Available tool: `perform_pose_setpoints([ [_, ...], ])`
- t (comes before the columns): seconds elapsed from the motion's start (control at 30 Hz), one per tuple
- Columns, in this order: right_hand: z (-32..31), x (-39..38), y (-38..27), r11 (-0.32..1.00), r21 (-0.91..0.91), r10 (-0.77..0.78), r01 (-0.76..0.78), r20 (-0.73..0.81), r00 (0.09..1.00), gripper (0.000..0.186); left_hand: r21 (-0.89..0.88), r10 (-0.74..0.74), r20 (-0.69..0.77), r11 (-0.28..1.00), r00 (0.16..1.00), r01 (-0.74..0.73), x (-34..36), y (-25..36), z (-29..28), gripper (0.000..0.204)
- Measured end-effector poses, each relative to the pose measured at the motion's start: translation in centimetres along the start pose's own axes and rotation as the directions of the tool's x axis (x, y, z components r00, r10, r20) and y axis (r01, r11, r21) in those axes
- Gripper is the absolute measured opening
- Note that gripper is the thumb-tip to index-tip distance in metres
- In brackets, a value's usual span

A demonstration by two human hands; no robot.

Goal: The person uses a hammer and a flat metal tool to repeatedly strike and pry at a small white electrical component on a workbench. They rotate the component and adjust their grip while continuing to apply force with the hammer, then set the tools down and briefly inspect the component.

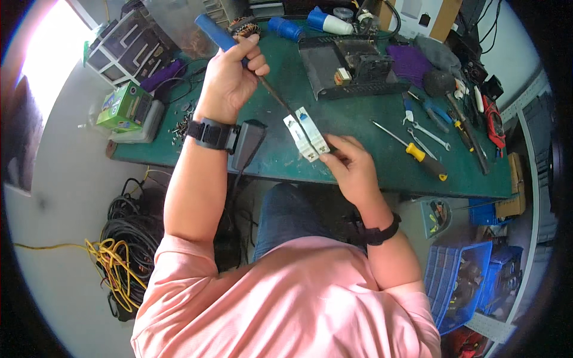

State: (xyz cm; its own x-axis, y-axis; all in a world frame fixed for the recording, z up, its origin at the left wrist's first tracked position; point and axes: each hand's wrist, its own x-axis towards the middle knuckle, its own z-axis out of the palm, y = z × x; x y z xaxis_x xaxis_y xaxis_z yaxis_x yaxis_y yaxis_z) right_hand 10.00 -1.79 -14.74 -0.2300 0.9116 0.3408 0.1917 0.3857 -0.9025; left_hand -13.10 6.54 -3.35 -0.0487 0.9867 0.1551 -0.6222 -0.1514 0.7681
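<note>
The white breaker [314, 130] sits at the centre of the frame, above the tabletop [271, 167], its long axis slanting from upper left to lower right, blue mark toward the upper end. The right hand [356, 169] pinches its lower-right corner. The left hand [233, 83] grips the blue-handled tool [213, 30], shaft slanting down-right to the breaker's seam. The breaker's markings are too small to read.
</note>
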Motion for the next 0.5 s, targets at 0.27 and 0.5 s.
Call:
perform_pose_setpoints([
  [0.27,0.1,-0.2,0.1,1.000,0.025,0.005,-0.005,0.002,1.000,0.032,-0.037,0.013,-0.009,0.999,1.000,-0.014,-0.7,0.3,-0.9,0.014],
  [0.5,0.0,-0.3,0.4,1.000,-0.007,-0.028,0.028,-0.021,0.999,0.032,-0.014,0.009,-0.025,1.000,1.000,-0.009,-0.1,0.1,-1.2,0.015],
])
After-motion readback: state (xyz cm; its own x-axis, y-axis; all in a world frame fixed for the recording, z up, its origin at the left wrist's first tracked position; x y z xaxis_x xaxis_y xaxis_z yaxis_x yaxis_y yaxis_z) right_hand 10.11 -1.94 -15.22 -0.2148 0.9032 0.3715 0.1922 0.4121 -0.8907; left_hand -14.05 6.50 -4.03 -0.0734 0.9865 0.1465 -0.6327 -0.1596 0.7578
